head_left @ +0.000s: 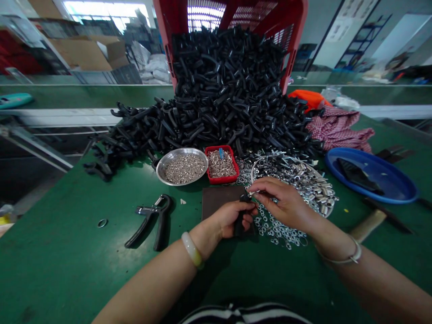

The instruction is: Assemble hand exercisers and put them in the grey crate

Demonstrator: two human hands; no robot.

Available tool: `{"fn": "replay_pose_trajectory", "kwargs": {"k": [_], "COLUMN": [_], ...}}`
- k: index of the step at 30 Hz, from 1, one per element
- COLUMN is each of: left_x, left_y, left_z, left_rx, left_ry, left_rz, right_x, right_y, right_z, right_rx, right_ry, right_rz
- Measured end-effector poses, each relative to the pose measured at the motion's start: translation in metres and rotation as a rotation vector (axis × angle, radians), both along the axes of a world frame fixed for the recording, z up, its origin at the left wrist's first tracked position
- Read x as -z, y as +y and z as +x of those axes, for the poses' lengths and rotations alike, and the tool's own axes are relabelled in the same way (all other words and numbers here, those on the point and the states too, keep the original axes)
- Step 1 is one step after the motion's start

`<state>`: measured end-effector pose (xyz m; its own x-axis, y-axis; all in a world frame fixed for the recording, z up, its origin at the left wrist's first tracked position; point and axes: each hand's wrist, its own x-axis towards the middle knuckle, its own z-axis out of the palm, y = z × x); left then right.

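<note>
Black plastic handle (238, 225): over the brown pad (211, 202) | left hand (232, 219): fingers curled around handle | right hand (282, 202): thumb and fingertips pinching a small metal piece (250, 194) at handle's upper end | hand-grip exerciser (163, 222): left of pad | red tray (223, 181) of metal pins (221, 167): just beyond pad

Glare washes out the window (110, 10) at the back, while the green desk (67, 274) is rather dimly lit, with soft shadows; wide-angle distortion stretches the outer edges, and the cardboard box (83, 54) behind looks blurred
</note>
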<state>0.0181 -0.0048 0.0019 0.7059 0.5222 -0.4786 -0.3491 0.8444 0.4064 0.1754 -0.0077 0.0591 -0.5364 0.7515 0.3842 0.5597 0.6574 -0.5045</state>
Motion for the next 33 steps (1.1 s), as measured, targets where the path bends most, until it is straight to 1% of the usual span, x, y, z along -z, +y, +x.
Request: {"fn": "replay_pose_trajectory", "kwargs": {"k": [2,4,6,8,10,14,16,17,18,19,20,21,23,24,25,26,27,28,30,33], "left_x": [0.000,0.001,0.001,0.002,0.003,0.005,0.004,0.003,0.001,0.000,-0.001,-0.002,-0.002,-0.001,0.000,0.002,0.004,0.006,0.008,0.009], "left_y": [-0.001,-0.003,-0.004,-0.005,-0.004,-0.005,-0.006,-0.006,-0.005,-0.004,-0.003,-0.001,0.004,0.005,0.007,0.007,0.008,0.008,0.007,0.007], "left_z": [0.000,-0.001,-0.004,-0.007,-0.011,-0.017,-0.017,-0.017,-0.017,-0.017,-0.017,-0.017,-0.018,-0.018,-0.019,-0.018,-0.018,-0.017,-0.013,-0.006], "left_rx": [0.030,0.056,0.089,0.153,0.213,0.332,0.385,0.400,0.397,0.372,0.324,0.256,0.096,0.038,0.001,-0.025,-0.042,-0.055,-0.074,-0.073], "left_ry": [0.009,0.075,0.151,0.161,0.116,-0.008,-0.057,-0.063,-0.067,-0.074,-0.087,-0.109,-0.168,-0.199,-0.227,-0.254,-0.282,-0.306,-0.326,-0.274], "left_rz": [0.041,0.141,0.251,0.295,0.278,0.197,0.203,0.219,0.230,0.228,0.203,0.154,0.026,-0.034,-0.082,-0.114,-0.130,-0.137,-0.142,-0.168], "right_x": [-0.002,-0.005,-0.008,-0.007,0.000,0.022,0.032,0.034,0.035,0.034,0.031,0.028,0.021,0.019,0.019,0.021,0.024,0.027,0.036,0.046], "right_y": [0.002,0.006,0.010,0.015,0.018,0.018,0.018,0.018,0.019,0.022,0.025,0.029,0.041,0.047,0.052,0.057,0.061,0.063,0.065,0.064], "right_z": [0.001,0.003,0.006,0.010,0.014,0.017,0.019,0.022,0.025,0.031,0.038,0.048,0.072,0.085,0.098,0.109,0.118,0.125,0.132,0.133], "right_rx": [-0.038,-0.051,-0.054,-0.082,-0.087,-0.064,-0.079,-0.086,-0.087,-0.072,-0.025,0.073,0.372,0.530,0.639,0.693,0.704,0.685,0.639,0.606], "right_ry": [-0.036,-0.074,-0.077,-0.004,0.100,0.261,0.306,0.302,0.277,0.233,0.169,0.082,-0.170,-0.325,-0.481,-0.613,-0.707,-0.758,-0.761,-0.725], "right_rz": [-0.013,-0.091,-0.257,-0.466,-0.610,-0.781,-0.911,-0.952,-0.952,-0.902,-0.801,-0.656,-0.343,-0.229,-0.171,-0.156,-0.160,-0.166,-0.131,-0.048]}}
